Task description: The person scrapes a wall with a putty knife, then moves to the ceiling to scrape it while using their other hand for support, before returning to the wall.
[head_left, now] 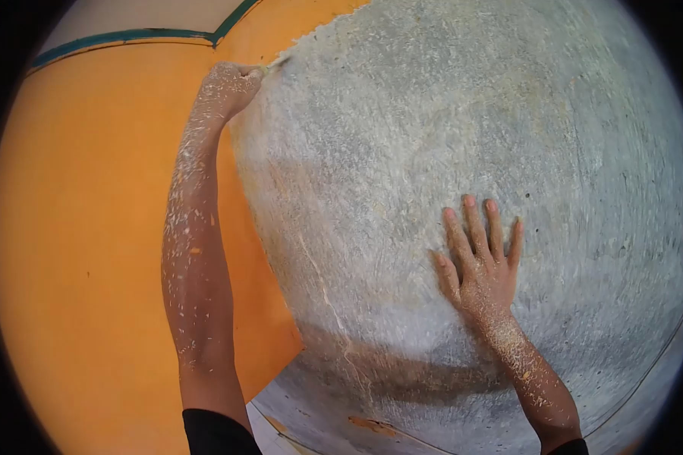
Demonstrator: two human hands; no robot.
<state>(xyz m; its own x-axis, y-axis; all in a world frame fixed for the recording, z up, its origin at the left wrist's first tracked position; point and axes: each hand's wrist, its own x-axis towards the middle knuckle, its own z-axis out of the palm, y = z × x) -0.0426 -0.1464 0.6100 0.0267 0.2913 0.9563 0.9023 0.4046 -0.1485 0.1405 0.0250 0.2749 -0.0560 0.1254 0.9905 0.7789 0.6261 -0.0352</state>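
My left hand (234, 85), raised high, is closed around a small scraper (275, 63). Only a short part of the tool shows past my fingers, and it meets the ragged edge of the orange paint (300, 32). My right hand (484, 269) lies flat on the bare grey wall (402, 129), fingers spread, holding nothing. Pale flakes and dust cover both hands and forearms.
Orange wall surface (91, 227) fills the left side, with a dark green band (129, 35) along its top. A crack (322, 284) runs down the grey part. Orange scraps (372, 425) lie near the wall's foot, and a thin cord-like line (649, 364) crosses the lower right.
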